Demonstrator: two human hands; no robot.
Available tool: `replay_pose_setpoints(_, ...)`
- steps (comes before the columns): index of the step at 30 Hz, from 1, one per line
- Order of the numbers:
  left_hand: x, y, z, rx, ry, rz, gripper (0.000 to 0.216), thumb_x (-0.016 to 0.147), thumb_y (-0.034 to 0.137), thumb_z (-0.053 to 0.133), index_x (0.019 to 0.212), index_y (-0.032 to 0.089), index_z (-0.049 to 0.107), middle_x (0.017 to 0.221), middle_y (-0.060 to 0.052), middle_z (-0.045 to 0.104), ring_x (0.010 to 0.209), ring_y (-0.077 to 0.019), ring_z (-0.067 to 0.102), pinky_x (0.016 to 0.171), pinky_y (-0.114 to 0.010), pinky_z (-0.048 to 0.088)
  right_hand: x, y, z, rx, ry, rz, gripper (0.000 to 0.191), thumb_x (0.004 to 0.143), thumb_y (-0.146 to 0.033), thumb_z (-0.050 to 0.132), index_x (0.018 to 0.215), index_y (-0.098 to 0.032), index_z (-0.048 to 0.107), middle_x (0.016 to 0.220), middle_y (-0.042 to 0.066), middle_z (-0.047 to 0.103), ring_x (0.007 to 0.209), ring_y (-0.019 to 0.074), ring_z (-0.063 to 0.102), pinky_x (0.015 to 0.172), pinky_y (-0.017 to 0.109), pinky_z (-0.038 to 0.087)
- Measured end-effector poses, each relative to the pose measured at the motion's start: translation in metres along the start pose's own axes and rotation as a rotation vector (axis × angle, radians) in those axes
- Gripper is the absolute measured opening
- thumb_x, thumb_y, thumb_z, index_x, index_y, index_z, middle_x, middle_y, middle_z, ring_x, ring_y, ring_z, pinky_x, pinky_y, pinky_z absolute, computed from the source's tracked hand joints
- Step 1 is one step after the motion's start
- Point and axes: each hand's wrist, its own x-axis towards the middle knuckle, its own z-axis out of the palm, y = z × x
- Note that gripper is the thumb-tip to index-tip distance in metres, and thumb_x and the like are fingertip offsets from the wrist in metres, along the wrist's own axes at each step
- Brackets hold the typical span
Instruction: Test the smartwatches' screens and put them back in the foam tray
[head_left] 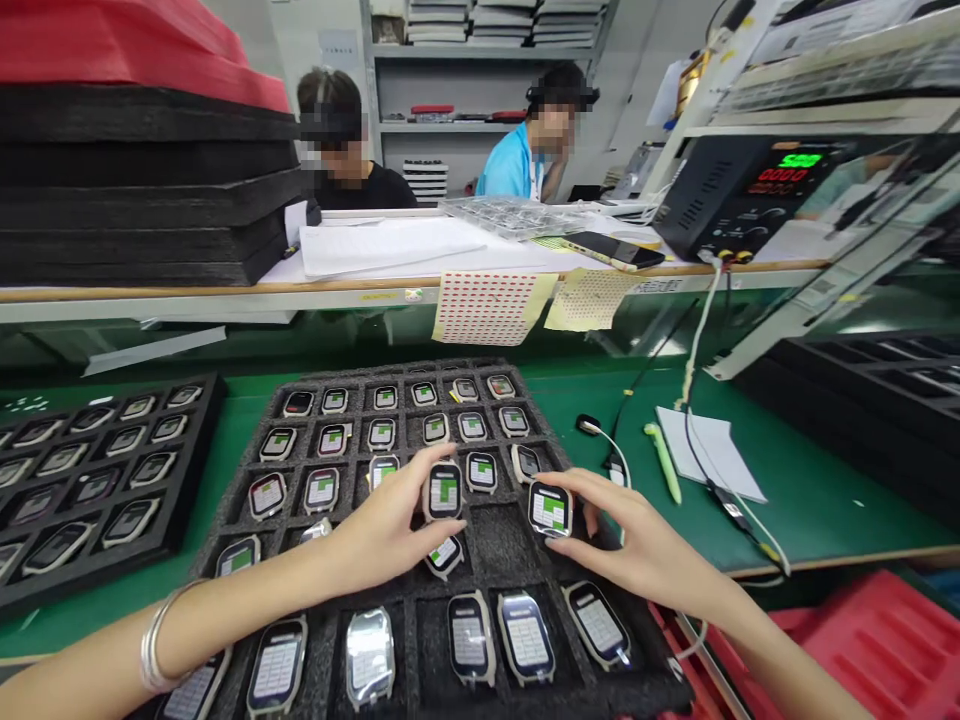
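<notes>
A black foam tray with square pockets lies in front of me, most pockets holding a smartwatch with a lit white-and-green screen. My left hand grips one smartwatch between thumb and fingers, over the middle of the tray. To its right, my right hand pinches another smartwatch by its edge, its screen facing me. Both watches are without straps. Between and below the two hands, one pocket shows bare foam. A watch sits tilted just under my left thumb.
A second watch tray is at left, and dark trays stand at right. Stacked black foam rises on the shelf beside a phone and a power supply. Cables and a green pen lie right. Two people sit beyond.
</notes>
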Motion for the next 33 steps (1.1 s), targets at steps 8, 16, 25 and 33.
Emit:
replay_pose_setpoints(8,0.039,0.001,0.056,0.735,-0.177,0.253,0.04,0.073,0.034,0.067,0.105,0.015,0.054,0.105,-0.013,0.055,0.099,-0.0314,0.048,0.082,-0.048,0.041,-0.019,0.015,-0.006,-0.116,-0.146,-0.126,0.051,0.086,-0.028,0.061,0.134,-0.024,0.046,0.127,0.01,0.045,0.121,0.0261,0.041,0.103,0.041,0.033)
replay_pose_setpoints(16,0.0,0.015,0.018,0.744,-0.251,0.262,0.05,0.08,0.03,0.057,0.128,0.02,0.044,0.126,-0.014,0.046,0.117,-0.0306,0.041,0.096,-0.047,0.037,-0.048,0.012,0.0,-0.069,0.085,-0.077,0.031,0.093,-0.033,0.05,0.123,-0.024,0.055,0.127,0.01,0.047,0.12,0.0264,0.044,0.102,0.044,0.035)
replay_pose_setpoints(25,-0.079,0.008,-0.067,1.048,-0.225,-0.136,0.032,0.08,0.02,0.05,0.112,0.018,0.055,0.109,-0.011,0.053,0.102,-0.029,0.051,0.085,-0.043,0.042,0.007,-0.037,0.028,-0.201,-0.197,-0.445,0.031,0.093,-0.02,0.05,0.124,-0.02,0.053,0.118,0.01,0.055,0.107,0.0245,0.048,0.095,0.041,0.04)
replay_pose_setpoints(33,-0.061,0.021,-0.031,1.175,-0.33,-0.137,0.031,0.08,0.018,0.046,0.108,0.015,0.06,0.111,-0.014,0.056,0.102,-0.0295,0.051,0.086,-0.042,0.04,0.071,-0.068,0.061,-0.633,-0.525,-0.701,0.03,0.078,-0.021,0.07,0.104,-0.009,0.062,0.097,0.012,0.061,0.087,0.0265,0.055,0.074,0.035,0.047)
